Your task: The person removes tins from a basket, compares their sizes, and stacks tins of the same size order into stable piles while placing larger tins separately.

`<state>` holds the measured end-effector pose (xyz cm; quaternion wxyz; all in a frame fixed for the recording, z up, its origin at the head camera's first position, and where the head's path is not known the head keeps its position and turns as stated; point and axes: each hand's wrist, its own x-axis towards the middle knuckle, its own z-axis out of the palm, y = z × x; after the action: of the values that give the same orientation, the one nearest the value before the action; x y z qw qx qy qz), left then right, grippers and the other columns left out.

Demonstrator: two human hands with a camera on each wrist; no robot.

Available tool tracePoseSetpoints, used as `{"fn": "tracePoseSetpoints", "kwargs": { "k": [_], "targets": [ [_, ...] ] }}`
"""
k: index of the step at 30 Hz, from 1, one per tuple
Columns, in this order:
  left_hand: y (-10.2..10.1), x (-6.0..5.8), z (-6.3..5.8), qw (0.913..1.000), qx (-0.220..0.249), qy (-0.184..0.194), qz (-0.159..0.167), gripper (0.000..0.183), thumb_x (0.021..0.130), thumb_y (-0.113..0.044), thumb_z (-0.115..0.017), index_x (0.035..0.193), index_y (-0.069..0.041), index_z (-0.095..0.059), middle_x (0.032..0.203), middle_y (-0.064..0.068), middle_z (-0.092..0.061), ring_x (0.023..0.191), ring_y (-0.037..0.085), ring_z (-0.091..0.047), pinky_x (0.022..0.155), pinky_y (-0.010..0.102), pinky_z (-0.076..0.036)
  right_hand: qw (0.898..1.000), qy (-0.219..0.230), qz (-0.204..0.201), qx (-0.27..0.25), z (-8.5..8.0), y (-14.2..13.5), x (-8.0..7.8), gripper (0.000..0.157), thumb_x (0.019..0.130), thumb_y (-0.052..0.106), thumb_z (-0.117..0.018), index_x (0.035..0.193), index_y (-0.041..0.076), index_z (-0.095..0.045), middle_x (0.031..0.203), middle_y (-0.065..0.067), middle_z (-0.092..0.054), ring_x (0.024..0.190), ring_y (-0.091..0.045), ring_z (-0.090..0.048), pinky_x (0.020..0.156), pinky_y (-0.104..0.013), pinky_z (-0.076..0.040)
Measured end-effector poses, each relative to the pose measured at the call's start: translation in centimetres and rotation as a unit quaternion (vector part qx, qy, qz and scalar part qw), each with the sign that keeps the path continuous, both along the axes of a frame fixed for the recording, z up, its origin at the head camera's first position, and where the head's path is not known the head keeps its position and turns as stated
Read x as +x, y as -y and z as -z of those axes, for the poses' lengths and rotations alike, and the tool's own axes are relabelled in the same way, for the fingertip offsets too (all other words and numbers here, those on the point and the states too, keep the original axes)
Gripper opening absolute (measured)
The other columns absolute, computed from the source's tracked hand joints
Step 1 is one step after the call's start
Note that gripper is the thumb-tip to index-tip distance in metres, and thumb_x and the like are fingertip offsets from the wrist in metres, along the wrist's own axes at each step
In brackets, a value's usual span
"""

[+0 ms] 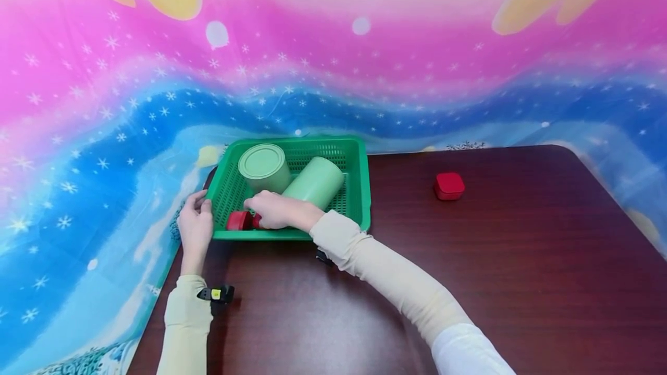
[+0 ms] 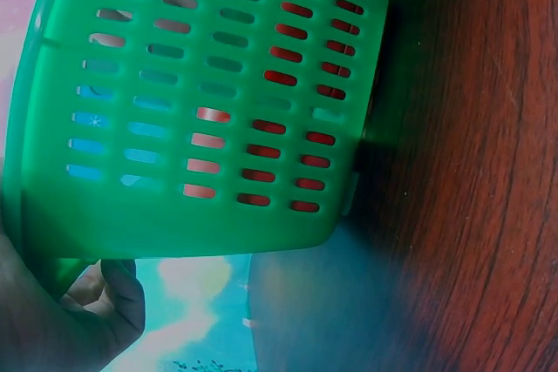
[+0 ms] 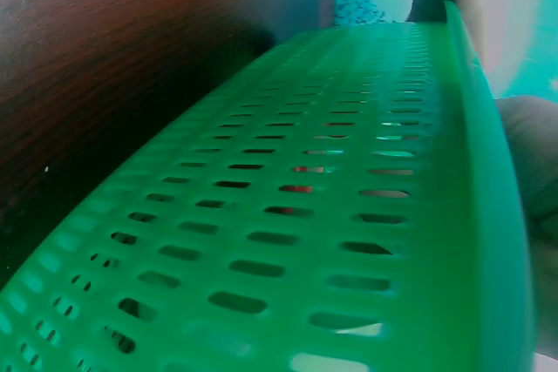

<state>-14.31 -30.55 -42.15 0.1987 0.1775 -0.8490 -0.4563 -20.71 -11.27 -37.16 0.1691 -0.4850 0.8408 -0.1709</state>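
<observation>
A green plastic basket [image 1: 292,235] with slotted walls stands on the table. My left hand [image 1: 195,227] grips its left rim; in the left wrist view the thumb and fingers bend round the rim's edge. Inside are an upright pale green can [image 1: 264,166] and a pale green cylinder [image 1: 316,181] lying on its side. My right hand [image 1: 278,210] reaches over the near rim into the basket. Its fingers hold a small red object [image 1: 257,221], mostly covered by the hand. Just left of that sits a red container [image 1: 238,220]. The right wrist view shows mainly the basket wall [image 3: 288,215].
A small red square box [image 1: 449,186] sits on the dark wooden table [image 1: 495,271], well right of the basket. A patterned pink and blue cloth [image 1: 333,74] hangs behind the table and down its left side.
</observation>
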Motion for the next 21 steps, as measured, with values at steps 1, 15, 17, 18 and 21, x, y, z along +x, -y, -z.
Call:
{"fn": "tracePoseSetpoints", "kwargs": {
  "k": [1, 15, 17, 18, 21],
  "targets": [
    [0.0, 0.0, 0.0, 1.0, 0.002, -0.001, 0.0, 0.041, 0.112, -0.018, -0.045, 0.148, -0.002, -0.054, 0.141, 0.025, -0.058, 0.117, 0.036, -0.058, 0.085, 0.041, -0.042, 1.0, -0.002, 0.0, 0.004, 0.1, 0.1, 0.0, 0.041, 0.1, -0.002, -0.059, 0.141, 0.001, -0.06, 0.132, -0.012, -0.067, 0.108, -0.015, -0.06, 0.086, -0.021, -0.05],
    [0.0, 0.0, 0.2, 1.0, 0.002, -0.004, 0.002, 0.041, 0.112, -0.017, -0.044, 0.148, -0.002, -0.054, 0.142, 0.026, -0.058, 0.12, 0.037, -0.058, 0.087, 0.042, -0.042, 0.999, -0.019, -0.009, 0.042, 1.2, 1.0, -0.3, 0.03, 0.101, -0.001, -0.056, 0.129, 0.003, -0.066, 0.116, -0.01, -0.071, 0.091, -0.015, -0.057, 0.074, -0.023, -0.044],
    [0.0, 0.0, 0.2, 1.0, 0.002, -0.005, 0.002, 0.041, 0.112, -0.017, -0.044, 0.148, -0.002, -0.054, 0.141, 0.026, -0.058, 0.12, 0.037, -0.058, 0.087, 0.042, -0.042, 0.999, -0.024, -0.01, 0.047, 1.2, 1.2, -0.4, 0.028, 0.101, -0.001, -0.056, 0.127, 0.003, -0.067, 0.114, -0.01, -0.071, 0.09, -0.015, -0.057, 0.074, -0.023, -0.044],
    [0.1, 0.0, 0.2, 1.0, 0.002, -0.006, 0.002, 0.041, 0.112, -0.017, -0.045, 0.148, -0.001, -0.054, 0.141, 0.026, -0.058, 0.12, 0.037, -0.058, 0.088, 0.042, -0.042, 0.998, -0.024, -0.01, 0.049, 1.2, 1.3, -0.4, 0.028, 0.102, -0.001, -0.056, 0.127, 0.004, -0.067, 0.114, -0.01, -0.071, 0.09, -0.015, -0.057, 0.074, -0.023, -0.044],
    [0.1, 0.0, 0.2, 1.0, 0.003, -0.007, 0.003, 0.04, 0.111, -0.016, -0.045, 0.148, -0.001, -0.054, 0.141, 0.026, -0.058, 0.121, 0.038, -0.057, 0.09, 0.044, -0.042, 0.998, -0.034, -0.007, 0.06, 1.4, 1.5, -0.4, 0.028, 0.102, 0.0, -0.056, 0.128, 0.005, -0.066, 0.115, -0.008, -0.07, 0.092, -0.014, -0.056, 0.075, -0.022, -0.045]
  ]
}}
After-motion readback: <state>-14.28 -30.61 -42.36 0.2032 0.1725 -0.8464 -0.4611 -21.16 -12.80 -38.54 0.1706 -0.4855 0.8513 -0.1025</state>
